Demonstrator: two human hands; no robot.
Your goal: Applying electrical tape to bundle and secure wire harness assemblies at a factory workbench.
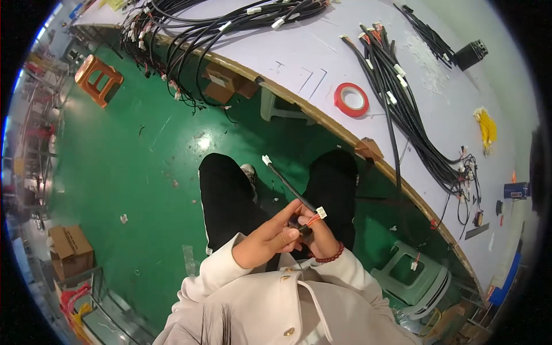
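Here we are over the lap, both hands meeting around one black cable (284,181): the left hand (265,240) has its fingers pinched on the dark sleeve, while the right hand (323,237) curls in against it, its fingers partly covered, so its exact grip I cannot tell. Two white plugs show: plug one (266,160) tips the length reaching up and left, plug two (321,213) sits on short red-orange wires by the right fingers; whether both belong to the same cable is unclear. One red bead bracelet (329,254) circles the right wrist. Over to the surface (299,63), and it's three black bundles: the big bundle (230,26) at the far left end, the long bundle (405,109) down the right, the small bundle (425,35) beyond it. White tags (401,80) dot the long one, any writing too small to read. One roll of red tape (351,99) lies beside it, one yellow bundle (486,131) farther right, and one blue can (516,190) whose print is a blur. Three stools on the green floor (149,167): one orange stool (86,73), two pale green, the nearer green stool (411,287) at lower right, the other (268,105) partly beneath the surface.
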